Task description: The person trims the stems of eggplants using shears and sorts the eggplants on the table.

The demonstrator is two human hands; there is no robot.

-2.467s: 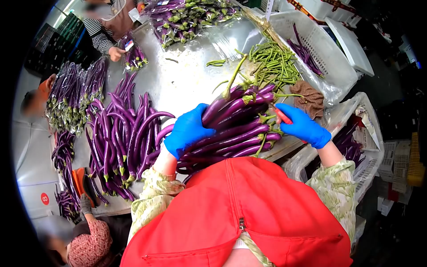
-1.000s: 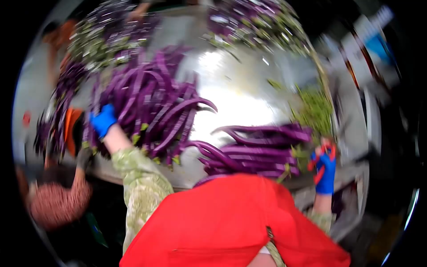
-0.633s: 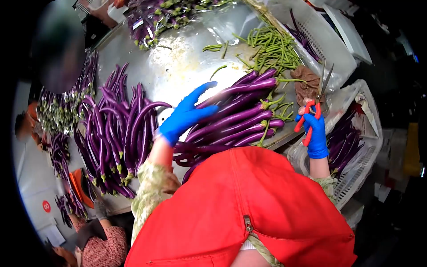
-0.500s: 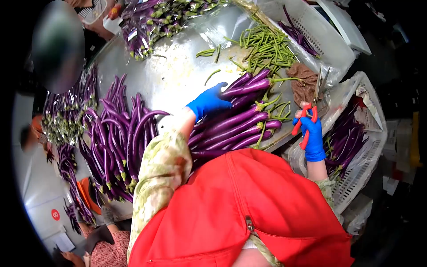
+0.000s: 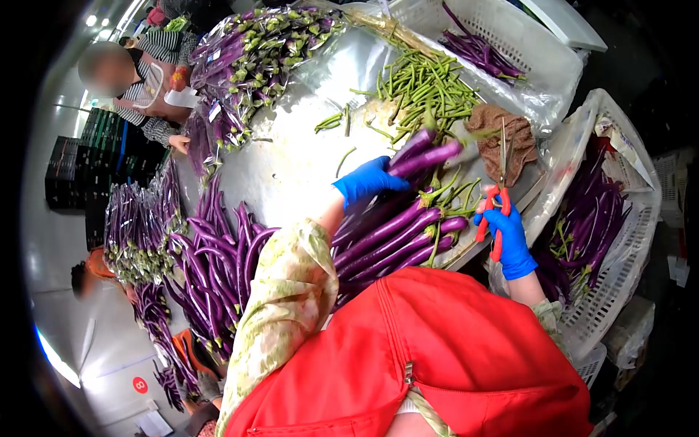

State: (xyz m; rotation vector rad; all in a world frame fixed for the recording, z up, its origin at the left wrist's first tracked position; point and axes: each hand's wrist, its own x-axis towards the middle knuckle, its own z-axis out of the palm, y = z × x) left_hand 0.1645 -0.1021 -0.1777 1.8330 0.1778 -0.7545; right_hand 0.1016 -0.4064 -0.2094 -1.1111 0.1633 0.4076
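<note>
My left hand (image 5: pixel 371 182), in a blue glove, is closed around the lower part of a few long purple eggplants (image 5: pixel 426 159); their stem ends look smeared by motion. Below it, more eggplants (image 5: pixel 386 237) lie side by side against my red apron (image 5: pixel 437 342), with green stems to the right. My right hand (image 5: pixel 510 237), also gloved in blue, grips red-handled scissors (image 5: pixel 502 186). Their blades point away from me, nearly together, in front of a brown cloth (image 5: pixel 489 135). Cut green stems (image 5: pixel 429 84) are heaped beyond the eggplants.
A lined white crate (image 5: pixel 582 320) with eggplants stands at my right; another crate (image 5: pixel 535 51) sits at the far right. Loose eggplants (image 5: pixel 211 269) and bagged ones (image 5: pixel 240 73) cover the table's left and far sides. A co-worker (image 5: pixel 149 84) stands at the far left.
My left hand has moved right and slightly down in view, and its eggplants now look raised and blurred. The scissor blades have come closer together. The view has shifted, showing more of the co-worker.
</note>
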